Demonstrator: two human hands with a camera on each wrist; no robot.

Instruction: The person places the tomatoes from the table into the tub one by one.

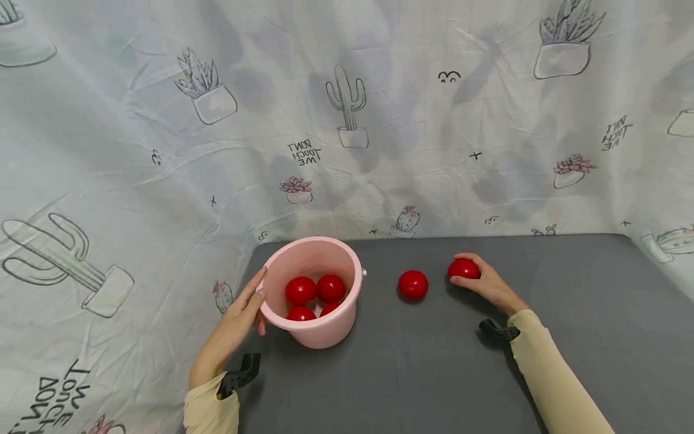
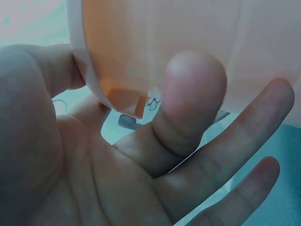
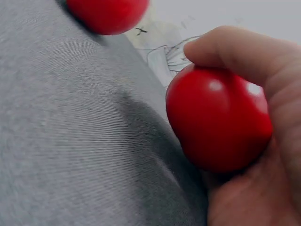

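Red and glossy, a round ball (image 1: 464, 269) is sitting in the gripping fingers of the right hand (image 1: 492, 287), well right of the pink bucket (image 1: 325, 336) that the left hand's (image 1: 236, 325) loosely extended fingers are touching, with 1 loose red ball (image 1: 413, 285) lying between.

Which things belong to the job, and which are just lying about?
Likely the job:
pink bucket, left hand at its rim
round red item in right hand
loose red item
red items inside the bucket

Just about:
printed cloth
grey tabletop
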